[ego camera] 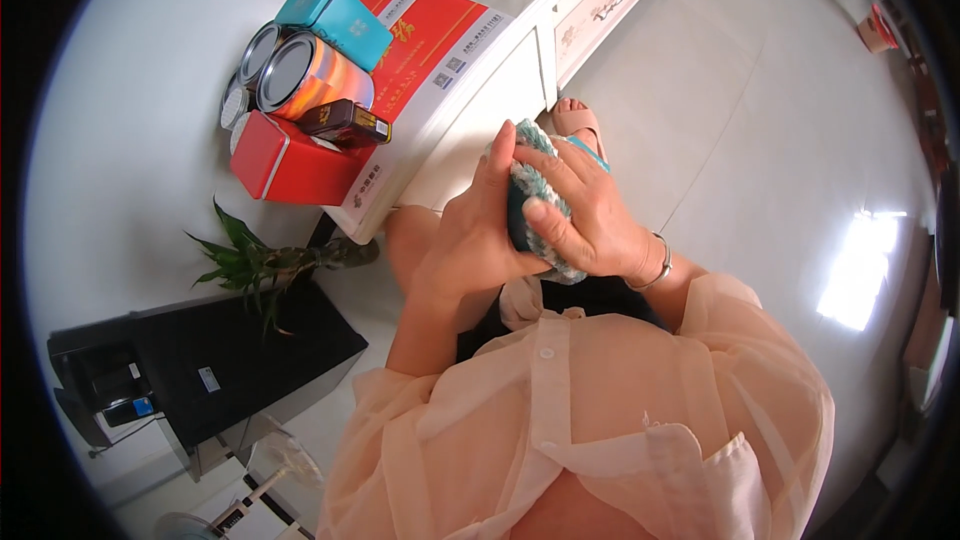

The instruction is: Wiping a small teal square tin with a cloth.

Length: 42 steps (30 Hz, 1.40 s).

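In front of my body, my left hand [469, 229] grips a dark green object [517, 217], largely covered by fingers and cloth; its kind cannot be made out. My right hand [596, 214] presses a fluffy green-and-white cloth [536, 184] against that object. Ahead and to the left, a white cabinet [442, 127] carries a red printed sheet [442, 22] bearing writing. On the sheet stand a turquoise tin [337, 19], an orange-patterned can [326, 75], a red box [296, 165] and a small dark brown tin [345, 124].
A leafy potted plant [255, 259] and a black-topped appliance [247, 352] are at the left. An electric fan [274, 469] stands lower left. Pink drawers [600, 11] adjoin the cabinet. Pale floor tiles [735, 142] extend right, towards a red-rimmed bucket [877, 31].
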Each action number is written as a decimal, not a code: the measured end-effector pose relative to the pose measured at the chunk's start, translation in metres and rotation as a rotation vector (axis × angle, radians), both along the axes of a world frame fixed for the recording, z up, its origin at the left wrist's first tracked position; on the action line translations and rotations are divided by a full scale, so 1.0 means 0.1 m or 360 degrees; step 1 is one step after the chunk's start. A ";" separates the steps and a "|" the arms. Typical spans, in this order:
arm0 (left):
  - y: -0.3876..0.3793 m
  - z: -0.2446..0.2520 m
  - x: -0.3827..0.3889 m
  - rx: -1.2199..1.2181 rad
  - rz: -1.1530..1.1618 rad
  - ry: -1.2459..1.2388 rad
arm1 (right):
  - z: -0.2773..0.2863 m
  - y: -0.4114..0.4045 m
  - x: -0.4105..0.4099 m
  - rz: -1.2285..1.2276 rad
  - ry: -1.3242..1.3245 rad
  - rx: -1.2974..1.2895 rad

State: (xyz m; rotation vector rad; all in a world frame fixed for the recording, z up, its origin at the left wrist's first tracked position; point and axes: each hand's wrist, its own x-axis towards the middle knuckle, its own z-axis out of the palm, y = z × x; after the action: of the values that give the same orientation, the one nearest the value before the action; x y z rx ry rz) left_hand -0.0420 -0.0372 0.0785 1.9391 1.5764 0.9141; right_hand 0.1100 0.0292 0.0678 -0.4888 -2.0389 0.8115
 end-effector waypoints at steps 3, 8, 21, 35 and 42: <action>0.04 -0.03 -0.01 0.0095 -0.0008 -0.0014 | -0.04 -0.03 -0.08 -0.0092 0.0052 0.0036; 0.09 0.09 0.08 -0.0054 0.0001 0.0048 | -0.06 0.07 -0.02 -0.0109 0.0074 -0.0134; 0.21 -0.73 0.29 0.0242 0.0083 -0.0852 | -0.10 0.48 0.17 -0.0080 0.0179 -0.1070; 0.24 -0.97 0.23 0.0291 0.0000 -0.0329 | 0.11 -0.03 0.02 -0.0380 -0.0857 0.0636; 0.26 -0.98 0.22 0.0384 0.0005 -0.0047 | 0.11 0.11 -0.02 -0.0421 -0.0778 0.0531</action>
State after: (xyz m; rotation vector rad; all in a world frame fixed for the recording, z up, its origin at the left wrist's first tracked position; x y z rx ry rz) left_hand -0.0197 -0.0109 -0.0194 2.0739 1.5109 1.1756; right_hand 0.1081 0.0401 0.0786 -0.7999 -2.4224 0.1901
